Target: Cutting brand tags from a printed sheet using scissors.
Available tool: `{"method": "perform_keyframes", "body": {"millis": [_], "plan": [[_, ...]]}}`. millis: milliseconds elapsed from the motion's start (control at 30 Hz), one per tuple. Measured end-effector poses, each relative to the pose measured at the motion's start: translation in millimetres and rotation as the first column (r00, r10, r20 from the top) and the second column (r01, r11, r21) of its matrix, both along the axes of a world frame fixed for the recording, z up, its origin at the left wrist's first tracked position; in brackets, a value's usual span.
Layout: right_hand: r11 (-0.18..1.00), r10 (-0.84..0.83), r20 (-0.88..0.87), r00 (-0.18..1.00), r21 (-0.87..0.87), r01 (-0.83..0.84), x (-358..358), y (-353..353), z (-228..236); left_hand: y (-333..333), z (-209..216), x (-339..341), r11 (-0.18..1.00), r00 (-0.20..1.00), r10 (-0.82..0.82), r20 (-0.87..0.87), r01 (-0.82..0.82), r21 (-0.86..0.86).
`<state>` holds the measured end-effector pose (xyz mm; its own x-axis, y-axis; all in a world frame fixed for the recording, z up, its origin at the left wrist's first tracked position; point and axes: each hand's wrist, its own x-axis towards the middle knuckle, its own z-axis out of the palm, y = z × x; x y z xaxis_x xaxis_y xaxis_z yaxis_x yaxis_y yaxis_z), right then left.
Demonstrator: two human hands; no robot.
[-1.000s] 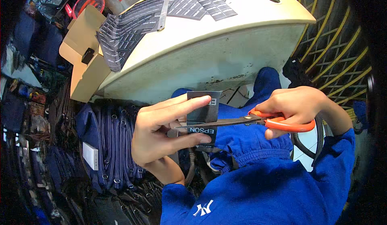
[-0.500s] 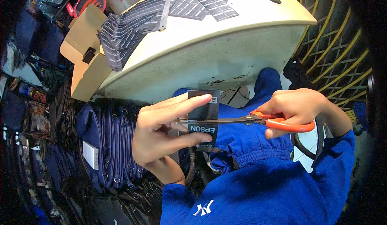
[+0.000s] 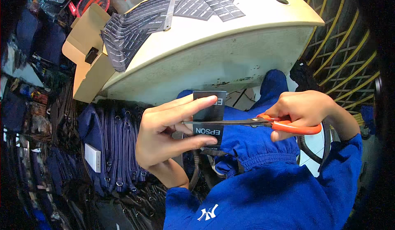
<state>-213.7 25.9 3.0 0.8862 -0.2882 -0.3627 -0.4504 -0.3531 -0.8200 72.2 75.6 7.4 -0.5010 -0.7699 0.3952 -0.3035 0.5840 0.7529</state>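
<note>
Scissors (image 3: 261,122), blades swung away from your left thumb since earlier, handles wrapped firmly in your right hand (image 3: 302,108); dark label strip (image 3: 207,114), held across parted thumb and forefinger of your left hand (image 3: 160,135), likely light, flexible, best pinched beside the blades.

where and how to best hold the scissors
Probably best by the orange looped handles, from the right: they lie on that side, with the right hand around them, while the blades point left across the black strip in the left hand.
</note>
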Motion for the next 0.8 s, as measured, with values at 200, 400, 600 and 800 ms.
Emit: {"method": "perform_keyframes", "body": {"millis": [200,400,600,800], "plan": [[0.998,-0.009,-0.011,1.0,-0.063,0.008,-0.2,2.4,0.7,-0.2,1.2,-1.4,1.0,1.0,0.009,-0.015,-0.009,0.007],[0.993,-0.024,-0.016,1.0,-0.114,0.022,-4.1,0.6,-4.7,1.5,1.6,0.0,0.997,0.999,0.013,-0.036,-0.01,0.076],[0.968,-0.193,0.108,0.975,-0.14,0.207,-17.7,-3.3,-19.8,0.6,0.9,0.5,0.98,0.997,0.049,-0.053,-0.038,0.195],[0.884,-0.448,0.199,0.871,-0.047,0.465,-18.2,-14.9,-42.2,-4.4,-7.3,-1.0,0.975,0.991,0.038,-0.131,-0.008,0.222]]}}
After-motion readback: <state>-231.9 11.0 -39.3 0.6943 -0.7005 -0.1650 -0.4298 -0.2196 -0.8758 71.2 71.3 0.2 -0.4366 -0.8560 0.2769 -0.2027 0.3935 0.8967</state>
